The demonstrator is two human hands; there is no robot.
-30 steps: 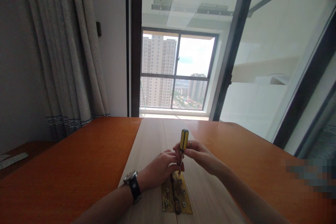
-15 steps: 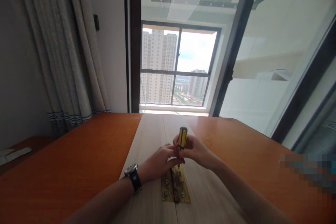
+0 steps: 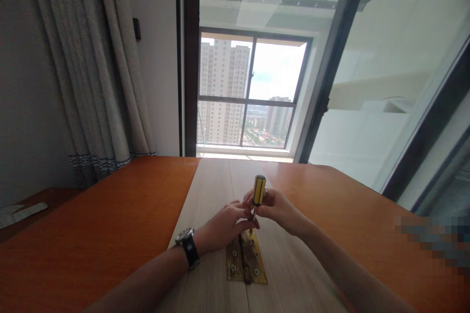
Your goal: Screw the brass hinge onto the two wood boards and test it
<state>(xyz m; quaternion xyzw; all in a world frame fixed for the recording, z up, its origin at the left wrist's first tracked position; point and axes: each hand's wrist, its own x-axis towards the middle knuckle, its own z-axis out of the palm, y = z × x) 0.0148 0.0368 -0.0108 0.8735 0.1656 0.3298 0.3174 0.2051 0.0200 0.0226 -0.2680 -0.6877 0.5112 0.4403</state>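
My right hand [image 3: 275, 208] grips the screwdriver [image 3: 259, 190]; my half-closed left hand [image 3: 223, 230] hides its tip, directly above the brass hinge [image 3: 246, 264].

Yellow-and-black screwdriver [image 3: 259, 190] — upright above a rusty brass hinge [image 3: 254, 259] lying flat

The screwdriver [image 3: 259, 190] in the right hand [image 3: 279, 209] stands more upright than a second ago (the view has tipped too, lifting the table edge [image 3: 227, 158] slightly).
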